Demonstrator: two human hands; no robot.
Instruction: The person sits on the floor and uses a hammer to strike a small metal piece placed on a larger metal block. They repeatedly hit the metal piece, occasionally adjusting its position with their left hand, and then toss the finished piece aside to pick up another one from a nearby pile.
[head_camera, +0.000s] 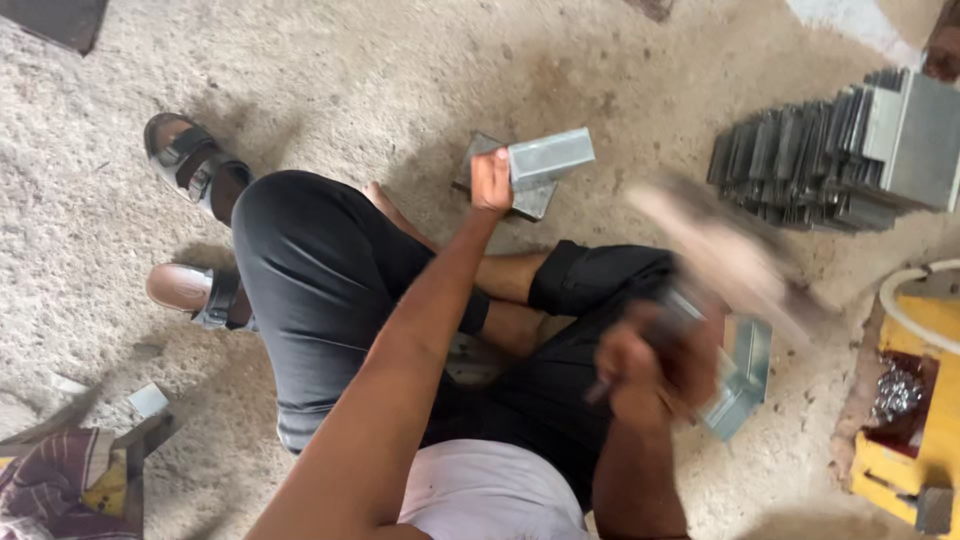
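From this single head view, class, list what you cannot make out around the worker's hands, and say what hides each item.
- Right hand: motion blur smears it and the wooden-handled tool; grip and tool head unclear.
- Open grey metal box by the right knee: partly behind that hand.
- Stack of grey sheet-metal pieces: cut off at the right edge.
- Flat grey metal piece beneath the grey metal channel in the left hand: mostly covered.
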